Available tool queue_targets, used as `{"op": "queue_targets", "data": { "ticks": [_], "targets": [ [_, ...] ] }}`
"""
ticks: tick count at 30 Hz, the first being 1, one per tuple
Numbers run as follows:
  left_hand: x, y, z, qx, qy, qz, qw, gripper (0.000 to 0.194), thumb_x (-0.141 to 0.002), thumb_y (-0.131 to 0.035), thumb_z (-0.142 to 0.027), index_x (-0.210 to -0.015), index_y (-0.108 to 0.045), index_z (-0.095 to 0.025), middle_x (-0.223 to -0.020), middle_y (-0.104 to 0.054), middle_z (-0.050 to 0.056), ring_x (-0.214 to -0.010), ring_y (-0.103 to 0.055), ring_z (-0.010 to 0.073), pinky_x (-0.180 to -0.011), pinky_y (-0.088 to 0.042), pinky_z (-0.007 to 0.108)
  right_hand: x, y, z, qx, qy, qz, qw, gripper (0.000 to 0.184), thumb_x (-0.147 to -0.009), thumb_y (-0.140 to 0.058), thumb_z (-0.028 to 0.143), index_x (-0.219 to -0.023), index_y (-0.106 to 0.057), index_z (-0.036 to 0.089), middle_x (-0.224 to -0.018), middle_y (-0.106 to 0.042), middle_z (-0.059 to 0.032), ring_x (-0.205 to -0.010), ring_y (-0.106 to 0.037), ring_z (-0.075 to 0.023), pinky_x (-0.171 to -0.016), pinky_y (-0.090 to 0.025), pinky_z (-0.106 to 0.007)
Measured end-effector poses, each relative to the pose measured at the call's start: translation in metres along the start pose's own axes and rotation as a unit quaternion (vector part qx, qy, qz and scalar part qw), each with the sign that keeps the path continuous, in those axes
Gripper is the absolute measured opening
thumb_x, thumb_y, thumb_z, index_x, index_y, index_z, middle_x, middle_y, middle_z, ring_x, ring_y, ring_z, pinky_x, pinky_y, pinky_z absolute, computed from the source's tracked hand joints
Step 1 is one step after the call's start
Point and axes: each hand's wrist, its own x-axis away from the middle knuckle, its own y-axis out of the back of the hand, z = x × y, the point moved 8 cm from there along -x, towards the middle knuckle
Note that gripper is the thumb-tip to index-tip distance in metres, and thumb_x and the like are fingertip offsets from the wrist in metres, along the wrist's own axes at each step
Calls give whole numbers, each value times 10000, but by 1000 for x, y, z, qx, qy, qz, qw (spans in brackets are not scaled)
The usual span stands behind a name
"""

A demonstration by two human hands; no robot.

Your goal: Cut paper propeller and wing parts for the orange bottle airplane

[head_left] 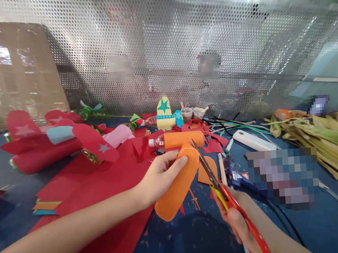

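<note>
My left hand is closed on a long rounded piece of orange paper, thumb on top near its upper end. My right hand grips red and yellow scissors; their blades are slightly parted at the paper's upper right edge. Just behind lies a small plastic bottle wrapped in orange paper, on its side with the white cap to the left. An orange offcut lies under the blades on the dark blue table.
Red paper sheets cover the table's left middle. A red paper-covered bottle aeroplane stands at the left. A small yellow rocket model, a blue glue gun, a white case and dried corn husks lie behind. Perforated metal panel at the back.
</note>
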Motion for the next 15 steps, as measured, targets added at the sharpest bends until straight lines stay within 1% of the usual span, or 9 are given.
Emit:
{"op": "queue_targets", "data": {
  "ticks": [4, 8, 12, 15],
  "targets": [
    [-2, 2, -8, -21, -28, 0, 999, 284, -818, -579, -429, -847, -648, -155, -762, -600, -6, -639, -504, 98, -551, -388, 186, 1, 6, 14, 16, -2, -5, 1000, 591, -793, -307, 808, -692, -410, 235, -546, -354, 39, -442, -368, -130, -426, -316, -267],
    [-4, 3, -13, -63, -51, 1, 997, 278, -834, -547, -413, -817, -633, -150, -712, -542, -20, -606, -443, 88, -510, -346, 184, 3, 10, 26, 26, -3, -8, 1000, 591, -816, -245, 799, -690, -379, 237, -561, -354, 36, -462, -361, -131, -451, -330, -267],
    [-6, 4, -14, -89, -59, 11, 994, 299, -835, -529, -428, -792, -619, -146, -748, -553, -2, -641, -470, 105, -530, -372, 198, 4, 11, 31, 27, 10, -12, 1000, 601, -828, -208, 798, -689, -362, 235, -613, -378, 25, -503, -373, -134, -479, -342, -266],
    [-7, 4, -15, -100, -66, 17, 993, 308, -836, -521, -432, -803, -631, -147, -768, -574, 9, -657, -489, 116, -538, -387, 206, 4, 11, 30, 23, 6, -10, 1000, 590, -837, -224, 789, -689, -362, 235, -605, -366, 30, -501, -371, -134, -482, -339, -268]
  ]
}}
